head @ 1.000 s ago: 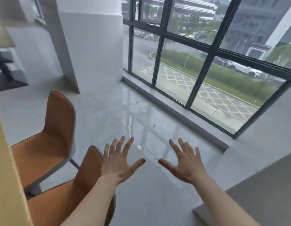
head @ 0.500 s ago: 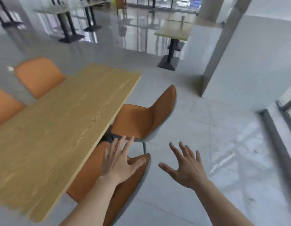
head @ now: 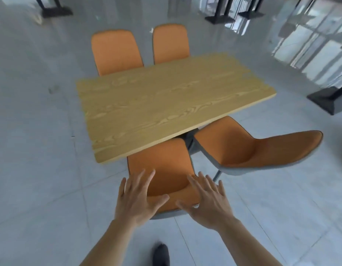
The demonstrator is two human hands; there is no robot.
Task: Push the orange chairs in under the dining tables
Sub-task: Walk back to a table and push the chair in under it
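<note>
A wooden dining table (head: 166, 104) stands ahead of me. Directly in front, an orange chair (head: 162, 166) sits with its seat partly under the table's near edge. My left hand (head: 136, 198) and my right hand (head: 206, 200) hover with fingers spread over the top of its backrest; whether they touch it is unclear. A second orange chair (head: 252, 148) to the right is turned at an angle and pulled out from the table. Two more orange chairs (head: 116, 50) (head: 171, 43) stand at the far side, tucked against the table.
Grey tiled floor (head: 41, 179) surrounds the table. Black bases of other tables stand at the right (head: 327, 96) and far back (head: 220, 18) (head: 55, 10). Glass windows (head: 319, 45) line the right side. My dark shoe (head: 161, 255) shows at the bottom.
My view has swung left from the windows round to face the table squarely. Both hands, still spread, are now over the near chair's backrest.
</note>
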